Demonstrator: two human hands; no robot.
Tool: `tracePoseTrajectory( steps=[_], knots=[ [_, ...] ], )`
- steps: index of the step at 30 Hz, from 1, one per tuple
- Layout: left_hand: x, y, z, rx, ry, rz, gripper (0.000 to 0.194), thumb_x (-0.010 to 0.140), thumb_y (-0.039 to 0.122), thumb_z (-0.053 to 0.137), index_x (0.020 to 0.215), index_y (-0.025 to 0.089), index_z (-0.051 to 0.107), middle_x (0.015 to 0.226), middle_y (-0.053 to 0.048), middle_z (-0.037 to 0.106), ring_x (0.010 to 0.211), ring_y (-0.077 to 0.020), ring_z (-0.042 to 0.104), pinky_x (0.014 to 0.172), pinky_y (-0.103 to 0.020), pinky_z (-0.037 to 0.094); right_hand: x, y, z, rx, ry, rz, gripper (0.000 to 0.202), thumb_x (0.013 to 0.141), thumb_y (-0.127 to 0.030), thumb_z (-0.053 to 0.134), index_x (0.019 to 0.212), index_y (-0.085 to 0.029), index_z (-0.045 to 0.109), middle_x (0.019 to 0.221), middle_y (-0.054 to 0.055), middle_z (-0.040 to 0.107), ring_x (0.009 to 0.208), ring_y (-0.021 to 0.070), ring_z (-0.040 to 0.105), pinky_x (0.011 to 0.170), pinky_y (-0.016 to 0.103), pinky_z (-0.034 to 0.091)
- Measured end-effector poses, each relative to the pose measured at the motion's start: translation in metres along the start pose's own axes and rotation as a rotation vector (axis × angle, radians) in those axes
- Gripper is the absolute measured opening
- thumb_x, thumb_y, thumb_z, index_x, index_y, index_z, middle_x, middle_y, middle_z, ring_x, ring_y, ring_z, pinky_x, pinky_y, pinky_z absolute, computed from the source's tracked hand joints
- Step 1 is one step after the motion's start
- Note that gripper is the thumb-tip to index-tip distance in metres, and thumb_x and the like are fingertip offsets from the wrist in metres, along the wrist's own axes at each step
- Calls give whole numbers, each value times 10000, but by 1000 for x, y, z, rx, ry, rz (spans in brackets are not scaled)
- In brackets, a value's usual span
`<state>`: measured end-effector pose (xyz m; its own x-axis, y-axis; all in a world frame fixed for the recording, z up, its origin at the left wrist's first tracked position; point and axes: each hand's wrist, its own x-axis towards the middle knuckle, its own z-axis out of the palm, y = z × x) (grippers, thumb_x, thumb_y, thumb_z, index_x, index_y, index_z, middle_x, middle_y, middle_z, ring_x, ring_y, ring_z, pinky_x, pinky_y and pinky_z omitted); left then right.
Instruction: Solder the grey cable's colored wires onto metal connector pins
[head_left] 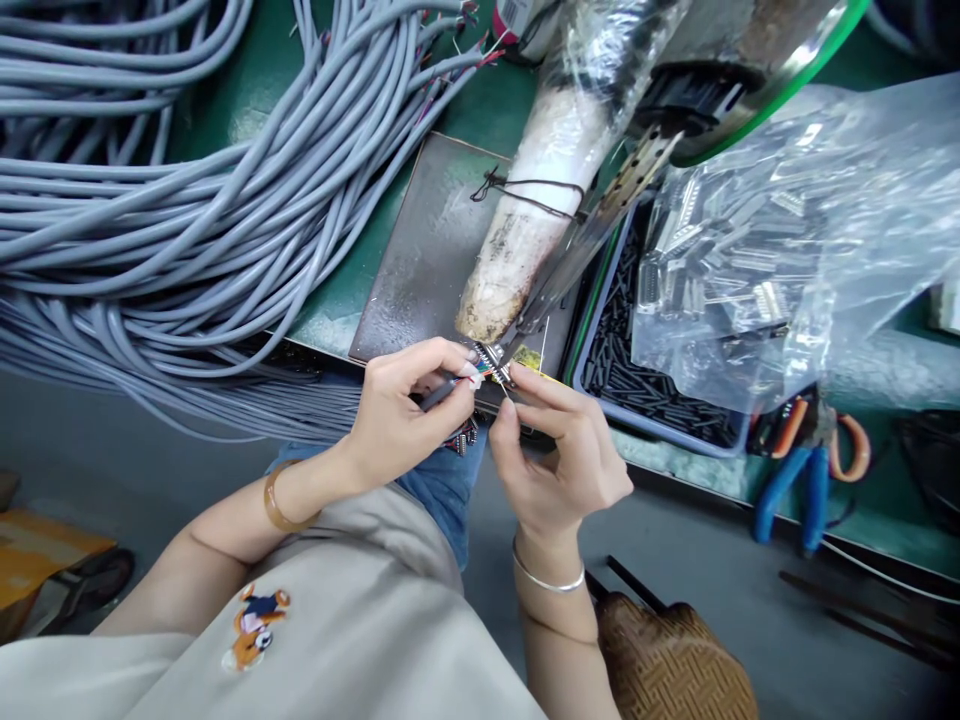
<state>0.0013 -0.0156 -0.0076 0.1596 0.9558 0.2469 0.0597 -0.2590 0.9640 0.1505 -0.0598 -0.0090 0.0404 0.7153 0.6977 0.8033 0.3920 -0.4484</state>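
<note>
My left hand (405, 410) pinches the end of a dark cable (439, 392) whose thin coloured wires fan out at its tip. My right hand (559, 450) pinches a small connector (496, 368) right at those wire ends, thumb and forefinger closed on it. Both hands meet at the front edge of a dark metal plate (420, 250), just below the tip of a wrapped, white, cone-shaped tool (540, 200) with a metal strip (600, 220) feeding down beside it. A few more small connectors (461, 438) lie on my lap.
A thick bundle of grey cables (187, 200) fills the left of the green bench (495, 110). A blue tray of small black parts (637, 380) and a clear bag of connectors (787, 230) sit to the right. Blue-handled and orange-handled pliers (810, 470) lie at the bench edge.
</note>
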Motion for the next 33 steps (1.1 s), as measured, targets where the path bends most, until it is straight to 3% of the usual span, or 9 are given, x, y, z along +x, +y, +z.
tracePoseTrajectory(
  steps=[5,16,24,33],
  knots=[
    [-2,0,-1,-58,-14,-48,36,872,130,706,843,143,688,874,-35,728,652,-77,635,542,-169,508,-1,2,1,26,8,42,187,867,-78,729,895,-224,615,1036,32,813,884,143,783,787,267,639],
    [0,0,-1,55,-2,56,52,874,96,669,854,143,672,855,-33,728,641,-76,620,588,-180,504,3,2,3,25,6,24,179,872,-82,735,931,-224,643,1023,25,810,901,157,785,811,286,636],
    [5,1,-2,193,9,259,95,894,70,653,857,157,655,809,-22,704,690,-91,628,600,-184,489,7,2,3,6,0,20,204,846,-60,762,940,-219,674,1045,29,810,907,156,784,825,280,644],
    [5,1,-7,198,-68,198,89,897,84,643,856,161,658,814,-27,711,706,-103,638,612,-198,492,5,0,-1,-78,-40,-62,153,863,-102,757,897,-210,654,1065,43,812,884,146,792,809,230,639]
  ],
)
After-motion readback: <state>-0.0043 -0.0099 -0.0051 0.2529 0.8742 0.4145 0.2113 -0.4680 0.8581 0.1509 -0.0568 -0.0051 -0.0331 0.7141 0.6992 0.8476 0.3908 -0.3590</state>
